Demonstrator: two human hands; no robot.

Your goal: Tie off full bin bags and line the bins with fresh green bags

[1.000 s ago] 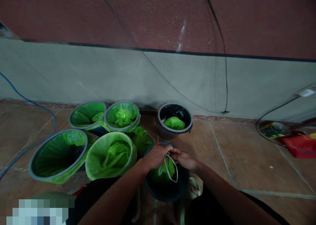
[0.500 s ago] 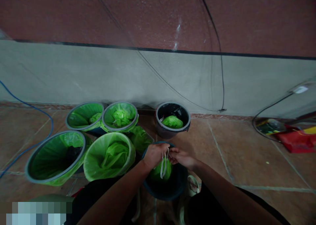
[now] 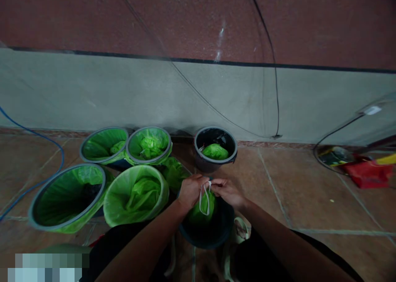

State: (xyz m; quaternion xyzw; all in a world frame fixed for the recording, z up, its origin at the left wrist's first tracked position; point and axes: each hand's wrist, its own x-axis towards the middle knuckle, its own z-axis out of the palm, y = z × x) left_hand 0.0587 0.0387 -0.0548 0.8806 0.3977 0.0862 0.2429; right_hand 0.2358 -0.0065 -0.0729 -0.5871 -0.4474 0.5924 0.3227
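Four bins [image 3: 136, 193] on the left of the tiled floor [image 3: 309, 199] carry green liners folded over their rims. The rear bin [image 3: 210, 164], by the foot of the wall, holds only a bundled bag. The near dark bin [image 3: 216, 236], set farther out from the wall than that one, looks unlined: its green bag [image 3: 198, 216] sits bunched inside, not spread over the rim. So most of the lining appears done, with these two left. The left hand [image 3: 190, 190] and right hand [image 3: 227, 192] meet just above that bag, fingers pinched closed on the top of its white drawstring [image 3: 202, 201], whose loop hangs down against the green plastic.
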